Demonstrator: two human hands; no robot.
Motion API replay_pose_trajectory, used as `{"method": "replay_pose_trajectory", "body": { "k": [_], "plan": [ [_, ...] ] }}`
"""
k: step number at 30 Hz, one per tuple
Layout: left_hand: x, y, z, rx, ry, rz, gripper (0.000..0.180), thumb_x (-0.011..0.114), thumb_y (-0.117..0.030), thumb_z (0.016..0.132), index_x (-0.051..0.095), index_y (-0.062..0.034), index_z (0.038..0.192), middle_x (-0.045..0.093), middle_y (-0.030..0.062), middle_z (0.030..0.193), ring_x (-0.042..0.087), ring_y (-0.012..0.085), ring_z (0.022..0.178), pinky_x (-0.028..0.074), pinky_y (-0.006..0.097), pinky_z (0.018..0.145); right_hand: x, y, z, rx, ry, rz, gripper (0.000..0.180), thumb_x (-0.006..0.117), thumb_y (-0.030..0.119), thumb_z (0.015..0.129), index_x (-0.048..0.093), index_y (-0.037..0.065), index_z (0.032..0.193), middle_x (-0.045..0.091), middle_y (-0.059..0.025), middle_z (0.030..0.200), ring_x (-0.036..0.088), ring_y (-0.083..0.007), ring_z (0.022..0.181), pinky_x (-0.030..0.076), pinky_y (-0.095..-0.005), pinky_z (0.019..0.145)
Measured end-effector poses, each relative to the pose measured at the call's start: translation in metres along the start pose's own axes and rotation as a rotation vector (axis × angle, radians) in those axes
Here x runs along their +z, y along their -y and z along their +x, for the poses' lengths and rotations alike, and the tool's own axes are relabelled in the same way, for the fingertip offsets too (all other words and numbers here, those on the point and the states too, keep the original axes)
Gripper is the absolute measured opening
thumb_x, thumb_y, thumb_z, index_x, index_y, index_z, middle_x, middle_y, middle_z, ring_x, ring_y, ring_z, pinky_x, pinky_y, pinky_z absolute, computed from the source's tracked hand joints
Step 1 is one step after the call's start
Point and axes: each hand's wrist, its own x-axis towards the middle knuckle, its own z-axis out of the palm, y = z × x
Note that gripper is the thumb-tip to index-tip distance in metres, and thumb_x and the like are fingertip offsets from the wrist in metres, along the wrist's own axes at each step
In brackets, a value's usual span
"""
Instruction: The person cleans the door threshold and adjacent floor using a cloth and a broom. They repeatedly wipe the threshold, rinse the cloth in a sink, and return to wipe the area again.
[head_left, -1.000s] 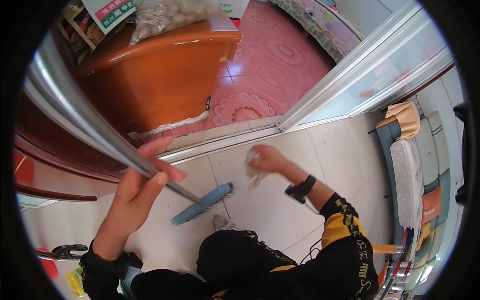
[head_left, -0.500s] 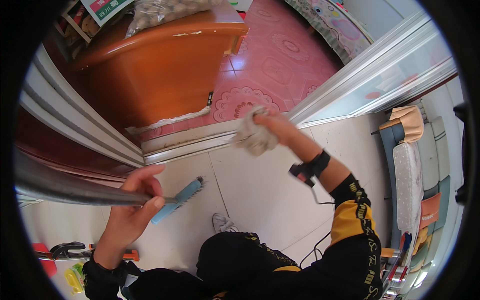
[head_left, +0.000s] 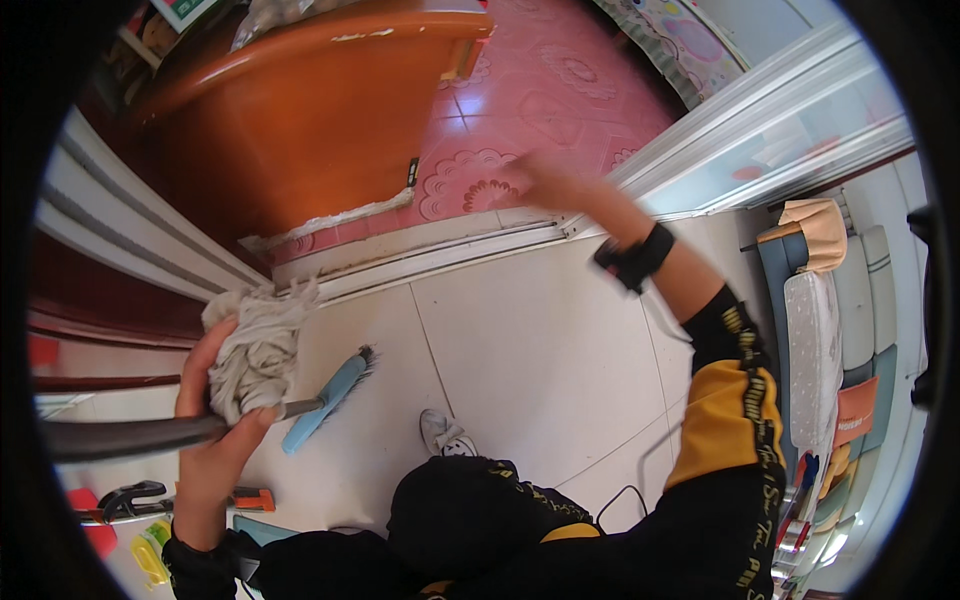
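My left hand (head_left: 212, 460) is closed round a crumpled off-white rag (head_left: 260, 350) and the dark handle of a broom (head_left: 135, 438). The handle runs in from the left edge and passes under the rag at my thumb. Beyond my hand, the light-blue broom head (head_left: 328, 402) with dark bristles is over the pale tiles. My right hand (head_left: 565, 188), blurred by motion, is near the doorway's threshold. Its fingers look stretched out, and nothing shows in them. A black band (head_left: 635, 258) is round my right wrist.
A brown wooden cabinet (head_left: 290, 130) stands behind the sliding-door track (head_left: 440, 258). Beyond lies a pink patterned floor (head_left: 560, 110). A glazed sliding door (head_left: 760, 140) stands to the right, with a grey sofa (head_left: 865, 290) along that side. A yellow-green bottle (head_left: 150, 552) is at lower left.
The rag has passed from my right hand to my left, which now holds it against the broom handle. My right hand has moved slightly right and up without it.
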Motion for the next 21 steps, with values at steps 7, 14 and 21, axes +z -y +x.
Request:
{"method": "replay_pose_trajectory", "body": {
  "k": [7, 14, 21],
  "plan": [
    [-0.024, 0.001, -0.034, -0.119, -0.083, -0.057, 0.087, 0.077, -0.032, 0.069, 0.033, -0.0004, 0.136, 0.046, 0.0153, 0.127, 0.049, 0.0248, 0.115, 0.037, 0.035, 0.099, -0.079, -0.151, -0.038, 0.850, 0.397, -1.138, 0.057, 0.049, 0.064, 0.080, 0.065, 0.020, 0.112, 0.063, -0.0008, 0.114, 0.054, -0.0200, 0.113, 0.035, -0.0384, 0.092],
    [-0.040, 0.003, -0.056, -0.146, -0.143, -0.110, 0.092, 0.078, -0.036, 0.067, 0.030, -0.0014, 0.137, 0.047, 0.0159, 0.126, 0.050, 0.0265, 0.114, 0.040, 0.037, 0.097, -0.057, -0.153, -0.032, 0.785, 0.185, -1.157, 0.049, 0.046, 0.057, 0.085, 0.070, 0.017, 0.098, 0.068, -0.0036, 0.097, 0.062, -0.0211, 0.097, 0.041, -0.0365, 0.081],
    [-0.047, 0.002, -0.066, -0.195, -0.095, -0.208, 0.093, 0.081, -0.030, 0.065, 0.030, 0.0006, 0.136, 0.046, 0.0156, 0.127, 0.049, 0.0253, 0.115, 0.037, 0.037, 0.100, -0.054, -0.120, -0.001, 0.669, 0.116, -1.075, 0.036, 0.052, 0.047, 0.086, 0.071, 0.017, 0.094, 0.069, -0.0027, 0.096, 0.065, -0.0222, 0.092, 0.047, -0.0385, 0.077]
  ]
}}
